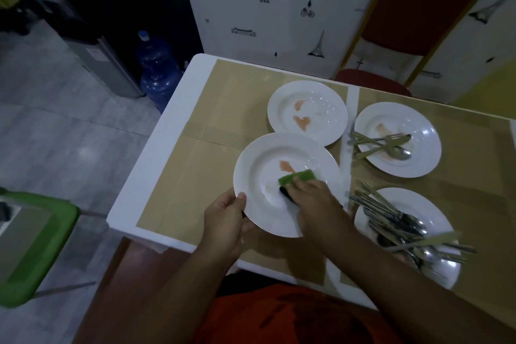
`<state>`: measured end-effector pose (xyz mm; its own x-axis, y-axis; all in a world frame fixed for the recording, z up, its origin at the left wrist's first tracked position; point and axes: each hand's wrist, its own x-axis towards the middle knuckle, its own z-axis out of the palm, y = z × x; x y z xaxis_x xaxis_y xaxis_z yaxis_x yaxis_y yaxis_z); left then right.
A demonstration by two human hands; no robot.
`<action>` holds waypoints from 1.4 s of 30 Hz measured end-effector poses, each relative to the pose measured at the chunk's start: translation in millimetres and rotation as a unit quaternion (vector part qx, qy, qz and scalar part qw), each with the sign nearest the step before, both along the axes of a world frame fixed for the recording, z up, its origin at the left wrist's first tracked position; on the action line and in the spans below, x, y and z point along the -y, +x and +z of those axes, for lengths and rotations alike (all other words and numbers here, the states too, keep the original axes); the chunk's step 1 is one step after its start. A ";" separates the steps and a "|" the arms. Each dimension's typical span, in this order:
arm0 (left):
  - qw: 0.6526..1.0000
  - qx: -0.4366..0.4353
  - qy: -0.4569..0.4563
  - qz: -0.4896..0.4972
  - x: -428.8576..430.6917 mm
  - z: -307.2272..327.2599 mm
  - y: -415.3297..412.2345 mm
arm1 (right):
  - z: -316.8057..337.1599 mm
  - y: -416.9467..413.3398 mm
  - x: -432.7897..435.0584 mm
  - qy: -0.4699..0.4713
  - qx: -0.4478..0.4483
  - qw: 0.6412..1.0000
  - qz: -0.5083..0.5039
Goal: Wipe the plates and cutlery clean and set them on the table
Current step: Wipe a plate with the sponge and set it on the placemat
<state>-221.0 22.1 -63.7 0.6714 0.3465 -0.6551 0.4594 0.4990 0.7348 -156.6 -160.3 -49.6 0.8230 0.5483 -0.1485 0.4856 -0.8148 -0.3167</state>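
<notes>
My left hand (226, 218) grips the near-left rim of a white plate (259, 173) with an orange smear in its well. My right hand (310, 198) holds a green sponge (296, 177) pressed on that plate's middle, just below the smear. Behind it lies a second stained plate (321, 109). To the right, a third stained plate (418, 131) carries a fork and spoons (385, 145). At the near right, a fourth plate (435, 204) holds a heap of several forks and spoons (405, 232).
The table (156, 165) is white with tan mats. A red chair (418, 8) stands at its far side, a green stool (33, 246) at the left on the tiled floor, and a blue water jug (156, 64) by the far-left corner.
</notes>
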 end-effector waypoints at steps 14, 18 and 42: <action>0.998 0.052 0.004 -0.043 -9.6 11.1 14.7 | 21.6 -17.5 -2.0 0.140 -0.047 0.987 0.065; 0.999 0.029 -0.010 -0.040 -10.4 8.5 9.8 | 9.7 -12.3 16.7 0.050 0.023 0.998 0.005; 0.993 0.069 0.014 -0.093 -7.5 11.2 8.9 | 6.9 -5.3 -18.3 0.141 0.010 0.989 0.046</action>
<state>-212.0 29.5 -52.5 0.8083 0.2251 -0.5440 0.4353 0.3936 0.8097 -161.9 -142.0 -42.7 0.7693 0.6378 0.0367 0.5617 -0.6479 -0.5145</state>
